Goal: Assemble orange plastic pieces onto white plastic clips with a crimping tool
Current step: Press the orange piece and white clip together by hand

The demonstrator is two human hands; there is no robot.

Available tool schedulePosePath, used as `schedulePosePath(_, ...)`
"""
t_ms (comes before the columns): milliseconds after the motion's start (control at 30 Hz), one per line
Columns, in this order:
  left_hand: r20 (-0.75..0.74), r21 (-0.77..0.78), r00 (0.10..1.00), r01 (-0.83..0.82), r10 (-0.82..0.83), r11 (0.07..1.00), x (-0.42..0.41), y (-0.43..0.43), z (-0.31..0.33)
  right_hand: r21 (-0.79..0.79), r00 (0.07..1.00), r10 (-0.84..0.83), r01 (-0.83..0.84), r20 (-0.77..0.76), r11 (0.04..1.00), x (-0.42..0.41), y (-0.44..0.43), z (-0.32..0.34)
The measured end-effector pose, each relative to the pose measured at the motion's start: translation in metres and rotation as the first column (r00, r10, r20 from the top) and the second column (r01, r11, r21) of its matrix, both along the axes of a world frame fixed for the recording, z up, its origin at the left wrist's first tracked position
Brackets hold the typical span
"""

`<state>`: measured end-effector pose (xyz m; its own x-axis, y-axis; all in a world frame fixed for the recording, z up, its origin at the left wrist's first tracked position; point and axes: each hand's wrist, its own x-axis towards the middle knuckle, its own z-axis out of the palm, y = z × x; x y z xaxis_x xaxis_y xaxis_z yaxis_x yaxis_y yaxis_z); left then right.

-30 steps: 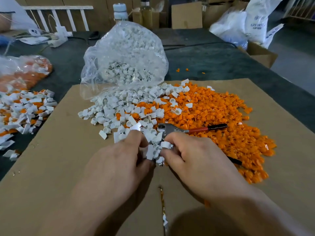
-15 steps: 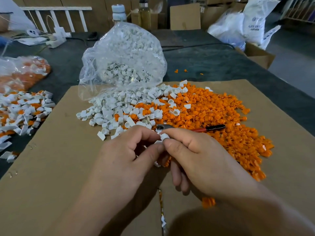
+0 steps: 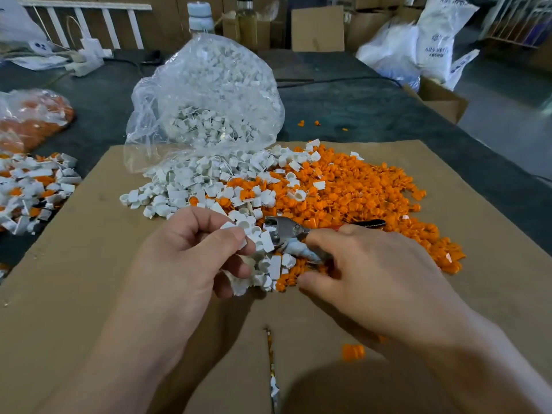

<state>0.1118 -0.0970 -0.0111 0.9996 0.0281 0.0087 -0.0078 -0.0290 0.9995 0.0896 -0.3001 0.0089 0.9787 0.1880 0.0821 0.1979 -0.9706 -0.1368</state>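
Brown cardboard [image 3: 74, 279] lies flat on the dark bench [image 3: 373, 109]. A big heap of orange pieces [image 3: 358, 192] covers the right side of the cardboard. A heap of white clips [image 3: 185, 183] lies to its left, and the two heaps mix in the middle. Behind the white heap a clear bag [image 3: 209, 85] full of more white clips stands at the far edge of the cardboard.

The crimping tool [image 3: 283, 231] lies where the heaps meet, just past the hands. Its shiny metal head points left, and one handle with a black end runs off to the right over the orange pieces.

The left hand [image 3: 179, 264] is over the near edge of the white heap. Its fingers [image 3: 206, 218] are curled, and the thumb and first finger pinch a white clip [image 3: 228, 226]. The right hand [image 3: 382, 282] is beside it, low over the tool. Its first finger reaches toward the tool's head and its thumb is spread out below. A blurry white thing is by the fingertips, and I cannot tell if this hand grips anything.

One orange piece [image 3: 354, 351] lies alone on the cardboard near the right wrist. Off to the left on the bench is a pile of white and orange bits [image 3: 33, 186], and behind it a bag of orange stuff [image 3: 33, 121]. Bottles [image 3: 200, 19], boxes [image 3: 317, 28] and white sacks [image 3: 439, 40] stand at the back
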Motion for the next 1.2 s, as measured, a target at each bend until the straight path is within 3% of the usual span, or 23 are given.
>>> schedulePosePath(367, 0.015, 0.149, 0.998, 0.053, -0.055, 0.987, -0.003, -0.003, -0.001, -0.091, 0.992, 0.118, -0.122, -0.039, 0.988, -0.008, 0.017, -0.004)
schedulePosePath(933, 0.054, 0.255, 0.995, 0.07, -0.086, 0.964, -0.001, -0.005, -0.009, -0.086, 0.985, 0.15, -0.143, 0.085, 0.986, 0.002, 0.024, -0.025)
schedulePosePath(1067, 0.05, 0.25, 0.995, 0.068, -0.083, 0.966, -0.001, -0.004, -0.01, 0.027, 0.989, 0.128, -0.13, 0.08, 0.991, 0.002, 0.018, -0.025)
schedulePosePath(1200, 0.052, 0.25, 0.994, 0.076, -0.091, 0.965, -0.002, -0.005, -0.009, 0.262, 0.992, 0.072, -0.097, 0.102, 0.96, 0.003, 0.018, -0.017)
